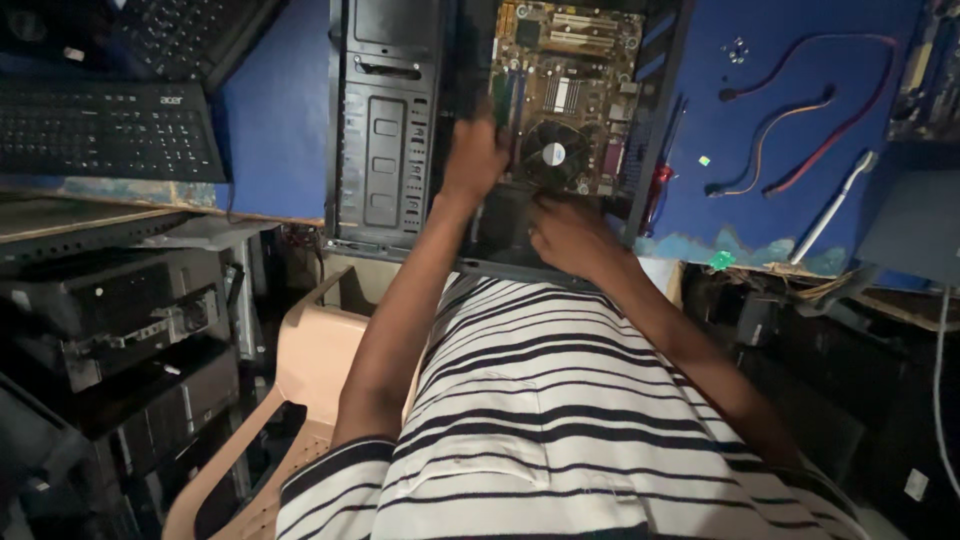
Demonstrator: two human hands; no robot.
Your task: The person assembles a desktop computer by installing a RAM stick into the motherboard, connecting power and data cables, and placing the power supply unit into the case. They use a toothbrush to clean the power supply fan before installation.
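Note:
An open black computer case (pixel 385 130) lies on its side on a blue table, its motherboard (pixel 565 90) exposed with a round cooler fan (pixel 553 153) near the front. My left hand (pixel 473 155) is inside the case just left of the fan, blurred, fingers curled near the board's left edge; I cannot tell if it holds anything. My right hand (pixel 565 235) rests at the case's lower front edge below the fan, fingers bent down into the dark interior. What the fingers touch is hidden.
A black keyboard (pixel 105 130) lies at the left on the blue table (pixel 275 120). Red cables (pixel 830 120) and a white-handled tool (pixel 835 205) lie at the right. A red-handled screwdriver (pixel 660 185) leans by the case. Stacked dark equipment (pixel 110 330) and a tan plastic chair (pixel 300 370) stand below left.

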